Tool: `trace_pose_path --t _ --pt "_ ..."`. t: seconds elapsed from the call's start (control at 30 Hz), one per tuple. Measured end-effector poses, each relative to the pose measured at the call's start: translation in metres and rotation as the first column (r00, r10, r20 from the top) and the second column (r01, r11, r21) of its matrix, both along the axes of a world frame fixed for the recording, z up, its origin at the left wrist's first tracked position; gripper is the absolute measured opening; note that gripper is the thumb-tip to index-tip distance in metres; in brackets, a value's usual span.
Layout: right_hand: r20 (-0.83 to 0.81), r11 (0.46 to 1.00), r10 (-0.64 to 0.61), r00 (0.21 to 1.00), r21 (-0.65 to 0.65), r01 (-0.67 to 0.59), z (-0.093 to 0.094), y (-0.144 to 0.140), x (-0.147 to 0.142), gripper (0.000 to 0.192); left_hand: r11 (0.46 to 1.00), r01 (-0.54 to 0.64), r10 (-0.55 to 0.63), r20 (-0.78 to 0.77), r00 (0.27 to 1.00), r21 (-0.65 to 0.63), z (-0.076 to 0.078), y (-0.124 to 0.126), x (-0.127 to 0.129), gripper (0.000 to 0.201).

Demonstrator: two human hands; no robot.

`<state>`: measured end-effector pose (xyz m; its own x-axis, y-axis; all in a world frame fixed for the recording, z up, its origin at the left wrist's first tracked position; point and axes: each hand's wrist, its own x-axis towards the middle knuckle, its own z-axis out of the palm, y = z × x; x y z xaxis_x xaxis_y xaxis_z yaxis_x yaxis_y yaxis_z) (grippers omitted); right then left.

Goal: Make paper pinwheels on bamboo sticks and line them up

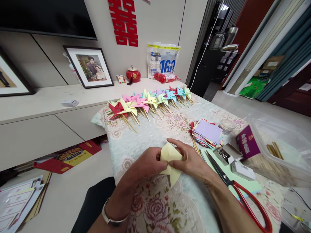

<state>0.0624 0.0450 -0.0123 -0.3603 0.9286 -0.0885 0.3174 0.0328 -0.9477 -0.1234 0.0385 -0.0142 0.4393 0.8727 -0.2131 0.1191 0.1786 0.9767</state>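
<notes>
Both hands meet over the middle of the table: the left hand (145, 166) and the right hand (191, 161) each pinch a pale yellow paper square (170, 161) between thumb and fingertips, fingers curled closed on its folded flaps. The paper sits just above the floral tablecloth (155, 207), one point hanging down toward the person. A silver bracelet (110, 218) circles the left wrist.

Just beside the right forearm lie red-handled scissors (239, 191), blades pointing away, resting on a light green sheet (245, 184). A little beyond the right hand is a loose stack of coloured paper squares (207, 132), lilac on top, with a small box of metal pins (224, 154) near it and a purple carton (247, 145) just past that. Further right stands a clear plastic tub (279, 152) holding wooden sticks.

Well beyond both hands, along the far edge of the table, a row of finished paper pinwheels (150, 102) lies on wooden sticks, in red, yellow, pink, green and blue.
</notes>
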Motion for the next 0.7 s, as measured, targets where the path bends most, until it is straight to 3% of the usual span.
trace_pose_path --t 0.4,0.57,0.7 --pt "0.081 0.997 -0.025 0.996 0.081 0.018 0.0 0.0 -0.004 0.075 1.0 -0.021 0.022 0.039 0.999 -0.014 -0.007 0.0 0.003 0.027" --pt "-0.059 0.998 -0.063 0.996 0.015 0.064 -0.005 0.003 -0.002 0.073 0.992 -0.066 0.081 0.138 0.987 -0.106 0.001 0.002 0.003 0.016" --pt "-0.217 0.985 -0.168 0.961 -0.059 0.159 -0.005 0.006 -0.003 0.074 0.975 -0.167 0.197 0.216 0.956 -0.149 0.003 0.004 -0.001 0.03"
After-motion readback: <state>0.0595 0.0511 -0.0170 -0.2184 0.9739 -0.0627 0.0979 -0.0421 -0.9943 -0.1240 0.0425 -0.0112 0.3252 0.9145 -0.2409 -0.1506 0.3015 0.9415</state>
